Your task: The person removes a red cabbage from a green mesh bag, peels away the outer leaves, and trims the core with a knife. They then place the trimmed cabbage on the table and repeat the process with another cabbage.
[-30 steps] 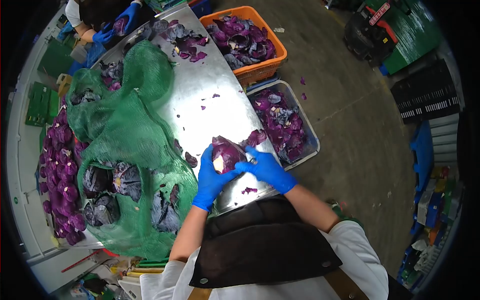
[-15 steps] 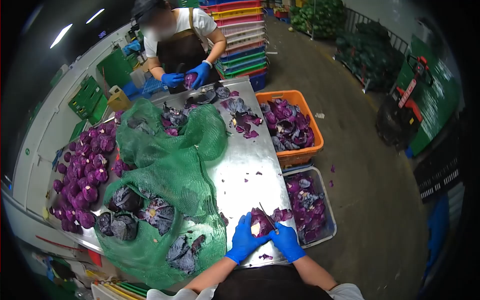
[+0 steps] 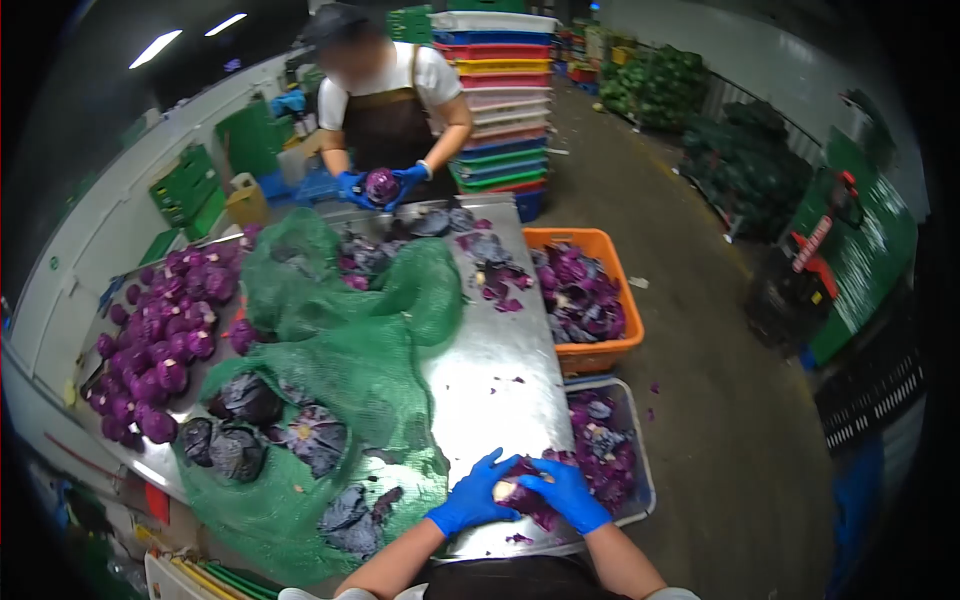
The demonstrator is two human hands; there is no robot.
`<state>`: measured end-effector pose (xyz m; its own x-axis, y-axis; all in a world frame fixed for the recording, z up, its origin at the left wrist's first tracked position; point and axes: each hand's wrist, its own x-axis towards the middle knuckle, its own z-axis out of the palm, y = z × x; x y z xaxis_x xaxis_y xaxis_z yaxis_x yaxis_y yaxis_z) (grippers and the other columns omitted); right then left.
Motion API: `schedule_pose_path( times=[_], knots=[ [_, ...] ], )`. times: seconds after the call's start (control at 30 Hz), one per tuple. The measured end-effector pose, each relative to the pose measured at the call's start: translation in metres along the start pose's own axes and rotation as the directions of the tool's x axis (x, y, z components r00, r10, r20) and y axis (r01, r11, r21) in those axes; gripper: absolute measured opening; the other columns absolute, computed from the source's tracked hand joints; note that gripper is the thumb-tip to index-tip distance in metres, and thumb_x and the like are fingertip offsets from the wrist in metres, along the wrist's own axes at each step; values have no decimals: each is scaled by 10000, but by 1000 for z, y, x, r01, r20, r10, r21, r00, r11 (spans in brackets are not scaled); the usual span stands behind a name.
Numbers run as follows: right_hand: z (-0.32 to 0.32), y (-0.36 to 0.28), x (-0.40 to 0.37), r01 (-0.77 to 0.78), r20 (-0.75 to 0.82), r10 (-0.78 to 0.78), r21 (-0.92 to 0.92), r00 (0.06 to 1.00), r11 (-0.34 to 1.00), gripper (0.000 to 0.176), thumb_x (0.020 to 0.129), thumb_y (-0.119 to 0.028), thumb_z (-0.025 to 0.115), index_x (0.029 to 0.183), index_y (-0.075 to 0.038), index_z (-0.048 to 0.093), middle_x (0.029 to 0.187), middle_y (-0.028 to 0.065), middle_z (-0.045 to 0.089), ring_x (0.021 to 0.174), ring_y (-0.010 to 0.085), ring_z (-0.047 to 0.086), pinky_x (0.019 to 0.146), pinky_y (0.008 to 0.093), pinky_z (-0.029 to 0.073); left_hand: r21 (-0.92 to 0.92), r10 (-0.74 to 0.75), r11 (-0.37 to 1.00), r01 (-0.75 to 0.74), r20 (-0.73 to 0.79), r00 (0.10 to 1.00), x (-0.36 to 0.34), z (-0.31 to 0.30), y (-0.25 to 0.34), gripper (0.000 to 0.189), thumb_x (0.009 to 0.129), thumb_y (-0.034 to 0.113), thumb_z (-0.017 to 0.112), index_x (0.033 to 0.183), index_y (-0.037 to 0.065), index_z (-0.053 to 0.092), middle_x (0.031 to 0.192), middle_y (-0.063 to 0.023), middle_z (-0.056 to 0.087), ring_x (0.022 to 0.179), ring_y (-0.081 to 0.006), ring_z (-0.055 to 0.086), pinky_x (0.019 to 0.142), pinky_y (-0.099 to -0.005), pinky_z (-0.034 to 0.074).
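Observation:
Both my hands wear blue gloves and meet around one red cabbage [image 3: 524,486] over the steel table [image 3: 490,400] near its front edge. My left hand [image 3: 476,496] grips the cabbage from the left, beside its pale cut stem. From the right, my right hand [image 3: 570,494] lies over its upper side with curved fingers. No knife can be made out. Purple leaf scraps lie under and beside the cabbage. To the left, a green net [image 3: 385,390] carries several dark, untrimmed cabbages [image 3: 250,397].
Trimmed cabbages [image 3: 165,335] are heaped at the left. Along the table's right side stand an orange crate [image 3: 590,357] and a grey bin [image 3: 645,470] of leaves. Across the table a co-worker [image 3: 395,120] in blue gloves holds a cabbage. Stacked crates [image 3: 500,100] stand behind.
The knife seen in my right hand is no longer visible, and that hand has moved onto the cabbage. The camera view has shifted. The co-worker's cabbage is now held up, more fully in view.

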<state>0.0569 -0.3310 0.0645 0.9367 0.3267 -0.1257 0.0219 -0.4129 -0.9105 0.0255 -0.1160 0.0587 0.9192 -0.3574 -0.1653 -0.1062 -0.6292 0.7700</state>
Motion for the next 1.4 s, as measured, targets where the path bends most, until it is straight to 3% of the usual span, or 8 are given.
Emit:
schedule_pose_path(
  times=[0.4, 0.43, 0.47, 0.63, 0.77, 0.97, 1.3, 1.4],
  knots=[
    [-7, 83, -7, -166, -249, 58, -442, 967, 881, 340, 901, -433, 621, 918, -93, 610, 725, 152, 681, 675, 362, 679, 602, 464, 526, -23, -82, 997, 79, -249, 965, -24, 26, 23, 886, 687, 554, 832, 1439, 219, 504, 1491, -321, 332, 1342, -448, 424, 1083, -494, 407],
    [-8, 144, 0, -335, -229, 361, 144, 904, 931, 287, 882, -321, 671, 942, -48, 605, 744, 203, 662, 672, 365, 674, 589, 472, 510, -36, -73, 997, 66, -260, 963, -28, 26, 21, 886, 688, 551, 833, 1441, 222, 501, 1488, -318, 338, 1343, -447, 422, 1086, -494, 405],
    [-32, 103, 1, -476, -278, 396, -350, 875, 807, 360, 877, -354, 683, 996, -24, 604, 808, 197, 689, 756, 358, 703, 636, 477, 532, -37, -63, 998, 55, -256, 965, -30, 25, 20, 889, 687, 550, 834, 1443, 223, 499, 1487, -313, 343, 1346, -448, 416, 1087, -495, 403],
    [-18, -12, 1, -167, -75, 159, -108, 984, 980, 554, 838, -509, 712, 1107, -26, 671, 990, 202, 715, 900, 348, 702, 775, 399, 548, 75, -41, 996, 54, -162, 986, -27, 26, 34, 973, 658, 552, 852, 1472, 203, 447, 1511, -283, 316, 1391, -447, 354, 1120, -499, 362],
    [-5, -3, -3, -285, 178, 284, -21, 942, 958, 579, 819, -500, 748, 1131, -15, 705, 1048, 176, 725, 967, 271, 705, 857, 352, 533, -41, -39, 999, 26, -338, 940, -34, 37, 24, 1117, 639, 509, 882, 1506, 73, 329, 1515, -312, 275, 1407, -456, 324, 1109, -504, 372],
    [2, 29, -16, -277, 132, 264, 95, 956, 956, 566, 811, -419, 805, 1161, 11, 691, 1008, 131, 737, 943, 160, 672, 825, 304, 535, -122, -64, 992, 26, -324, 944, -37, 52, 17, 1225, 592, 508, 912, 1506, 22, 257, 1511, -315, 275, 1443, -451, 250, 1162, -501, 285],
    [8, 87, -21, 22, -159, -73, -302, 985, 953, 261, 866, -309, 662, 879, -48, 676, 802, 208, 673, 763, 397, 669, 672, 482, 523, -265, -14, 961, -83, -344, 939, -35, 47, 0, 1167, 579, 440, 941, 1488, 47, 323, 1515, -246, 316, 1427, -393, 313, 1173, -459, 293],
    [0, 90, -20, -230, -218, 184, -211, 959, 950, 258, 858, -311, 666, 883, -54, 670, 770, 217, 662, 746, 416, 664, 655, 494, 516, -439, -83, 895, -86, -353, 932, -37, 52, -11, 1153, 576, 317, 969, 1473, 25, 306, 1475, -206, 368, 1396, -330, 375, 1163, -437, 332]
  ],
)
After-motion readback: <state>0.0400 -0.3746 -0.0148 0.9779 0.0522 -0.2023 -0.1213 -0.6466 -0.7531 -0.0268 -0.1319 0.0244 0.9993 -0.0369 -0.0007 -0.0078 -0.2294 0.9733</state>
